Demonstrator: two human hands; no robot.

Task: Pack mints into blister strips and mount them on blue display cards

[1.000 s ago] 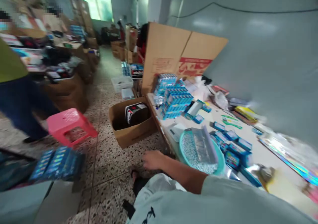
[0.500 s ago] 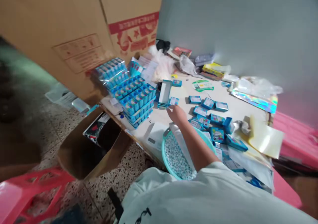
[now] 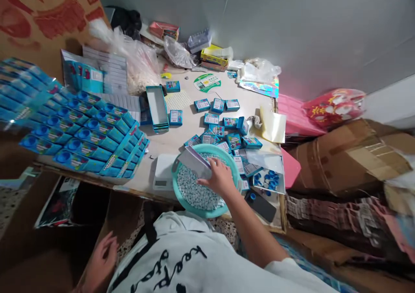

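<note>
Over a turquoise basin (image 3: 183,202) of small pale pellets, my right hand (image 3: 222,178) is closed on the edge of a folded white card (image 3: 194,161), thumb and fingers at its right end. The card leans across the basin's upper left part. My left hand (image 3: 105,254) hangs low at the left, away from the table, fingers loosely bent and apart with nothing in them. A white scale (image 3: 160,174) stands left of the basin, partly under it. Small blue boxes (image 3: 233,140) lie scattered behind and right of the basin.
Stacked blue packs (image 3: 94,141) fill the table's left side. Nested narrow trays (image 3: 156,107) stand near the middle. A box of blue caps (image 3: 270,180) and a dark phone-like slab (image 3: 262,207) lie at the right. An open carton (image 3: 123,215) is below the table's front edge.
The view has turned right. My right hand has come back from beside the nested trays to the basin and taken hold of the folded card. My left hand has come into view.
</note>
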